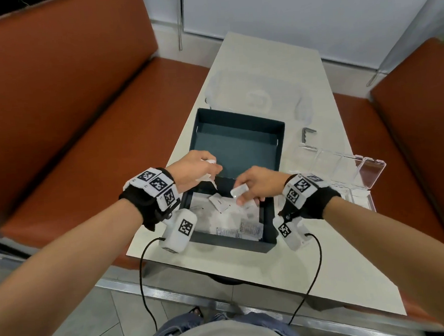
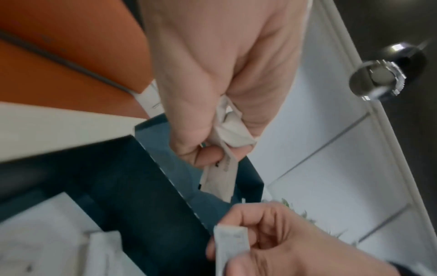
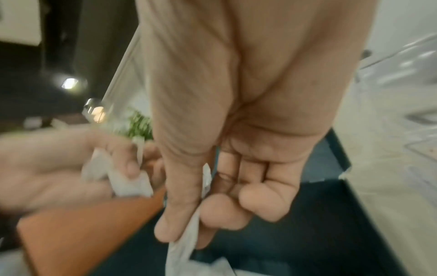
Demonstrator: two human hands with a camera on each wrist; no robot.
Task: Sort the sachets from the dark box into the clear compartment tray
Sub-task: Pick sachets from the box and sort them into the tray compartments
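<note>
A dark box (image 1: 269, 227) near the table's front edge holds several white sachets (image 1: 233, 216). Over its far left corner my left hand (image 1: 197, 170) grips a bunch of white sachets (image 2: 230, 130), one hanging down from the fist. My right hand (image 1: 253, 185) hovers above the box's far side and pinches a single white sachet (image 1: 239, 191) between thumb and fingers (image 3: 182, 233). The clear compartment tray (image 1: 346, 172) lies open to the right of the box; what is in it I cannot make out.
The box's dark lid (image 1: 240, 140) lies upturned just behind the box. A clear plastic bag (image 1: 258, 95) sits farther back, and a small grey bracket (image 1: 307, 132) lies right of the lid. Orange bench seats (image 1: 69, 112) flank the narrow white table (image 1: 299, 256).
</note>
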